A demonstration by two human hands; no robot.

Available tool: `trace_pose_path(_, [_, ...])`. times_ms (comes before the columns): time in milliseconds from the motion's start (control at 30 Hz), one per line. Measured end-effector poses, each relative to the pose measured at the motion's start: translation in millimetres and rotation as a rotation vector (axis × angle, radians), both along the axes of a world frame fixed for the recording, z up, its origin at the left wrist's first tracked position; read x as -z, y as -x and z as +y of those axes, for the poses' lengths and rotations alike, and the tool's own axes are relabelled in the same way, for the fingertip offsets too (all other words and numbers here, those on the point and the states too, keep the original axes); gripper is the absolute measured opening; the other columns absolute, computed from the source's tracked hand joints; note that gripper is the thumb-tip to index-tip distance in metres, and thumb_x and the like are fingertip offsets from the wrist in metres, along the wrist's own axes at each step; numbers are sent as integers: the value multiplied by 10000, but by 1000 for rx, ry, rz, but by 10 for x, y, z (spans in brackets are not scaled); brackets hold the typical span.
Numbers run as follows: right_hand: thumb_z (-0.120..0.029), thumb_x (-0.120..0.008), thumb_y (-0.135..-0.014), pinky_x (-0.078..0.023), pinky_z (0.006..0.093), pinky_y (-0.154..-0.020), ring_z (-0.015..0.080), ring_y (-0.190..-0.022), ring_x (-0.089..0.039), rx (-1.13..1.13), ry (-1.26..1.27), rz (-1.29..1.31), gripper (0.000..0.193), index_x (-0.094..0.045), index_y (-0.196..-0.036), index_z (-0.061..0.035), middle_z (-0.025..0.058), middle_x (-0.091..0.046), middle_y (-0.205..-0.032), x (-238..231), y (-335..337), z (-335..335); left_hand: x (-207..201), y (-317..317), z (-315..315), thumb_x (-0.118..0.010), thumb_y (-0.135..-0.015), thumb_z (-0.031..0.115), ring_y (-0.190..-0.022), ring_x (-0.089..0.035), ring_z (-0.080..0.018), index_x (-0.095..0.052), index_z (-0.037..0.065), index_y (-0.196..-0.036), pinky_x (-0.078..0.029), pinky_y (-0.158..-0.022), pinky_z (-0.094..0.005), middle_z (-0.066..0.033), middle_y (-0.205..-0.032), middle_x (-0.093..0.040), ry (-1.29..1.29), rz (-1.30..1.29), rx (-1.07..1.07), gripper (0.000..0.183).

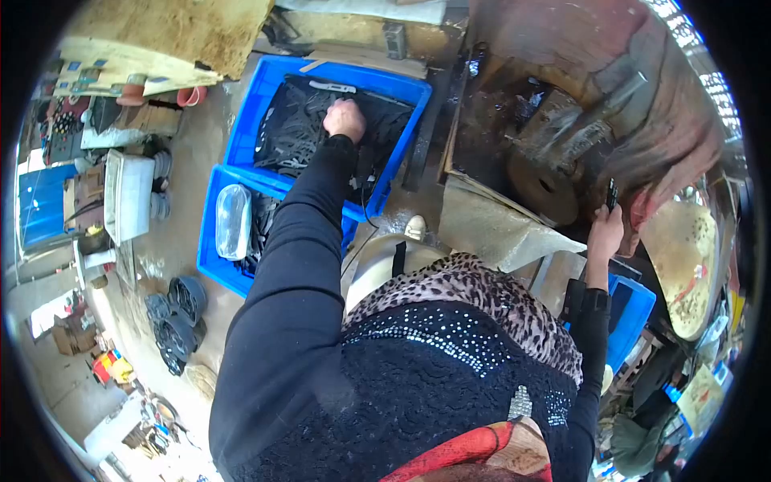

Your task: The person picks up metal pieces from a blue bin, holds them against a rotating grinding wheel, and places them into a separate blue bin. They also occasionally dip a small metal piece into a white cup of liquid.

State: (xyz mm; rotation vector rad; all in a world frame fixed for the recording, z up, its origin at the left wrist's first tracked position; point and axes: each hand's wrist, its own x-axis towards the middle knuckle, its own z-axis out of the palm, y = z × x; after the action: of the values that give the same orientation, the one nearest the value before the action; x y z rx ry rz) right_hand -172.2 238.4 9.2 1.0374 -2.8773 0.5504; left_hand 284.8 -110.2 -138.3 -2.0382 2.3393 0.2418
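Note:
My left hand reaches into a large blue plastic bin that holds many thin dark metal pieces. Its fingers are curled down among them, and whatever they hold is hidden. A pale grey strip lies on the pieces just beyond this hand. Off to the right, my right hand is closed on a narrow dark metal piece that sticks up past the fingers. That hand is right of a round, rusty brown wheel on a dirty machine and does not touch it.
A smaller blue bin with a clear plastic container adjoins the large one. Another blue bin stands below my right forearm. Reddish cloth hangs beside the machine. Dark buckets sit on the floor at left.

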Motion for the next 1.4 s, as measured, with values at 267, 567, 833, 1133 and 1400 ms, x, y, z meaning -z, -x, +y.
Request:
trace_pose_path(267, [-219, -510, -947, -472, 518, -734, 426, -868, -636, 4, 2, -20, 210, -579, -1035, -41, 203, -673, -864, -72, 34, 76, -227, 83, 61, -638, -841, 218, -934, -668, -382, -587, 63, -1093, -545, -792, -476, -208, -986, -690, -13, 197, 14, 300])
trace_pose_path(567, [-134, -560, -944, -486, 274, -511, 112, -579, -568, -4, 124, -787, 111, -562, -961, -24, 43, -604, -717, 44, 425, -91, -352, -505, 150, -570, -826, 140, -829, -667, -393, -698, 79, -850, -529, -713, -489, -181, -832, -692, 90, 228, 138, 143])
trace_pose_path(833, [-160, -580, -942, -458, 228, -492, 76, -562, -530, -110, 23, -1093, 114, -556, -951, -49, 11, -586, -753, -48, 308, -150, 3, -1136, 382, -549, -828, 109, -820, -662, -409, -665, 54, -947, -532, -703, -489, -224, -897, -684, -44, -34, 360, 175])
trace_pose_path(1133, [-201, -622, -919, -326, 214, -441, 43, -520, -434, -176, 193, -1152, 135, -546, -905, -91, -28, -539, -731, -105, 447, -172, -1489, 67, 657, -534, -891, 21, -563, -529, -55, -532, 71, -1178, -373, -455, -176, -27, -779, -631, -404, 1000, -24, 291])
trace_pose_path(1400, [-259, -696, -847, -438, 329, -541, 194, -573, -559, -218, 394, -778, 262, -580, -812, -27, 60, -617, -701, -434, 279, -799, -1851, 1425, 978, -562, -910, 69, -770, -676, -241, -623, 38, -1137, -529, -670, -336, -142, -865, -686, 9, 984, 508, 237])
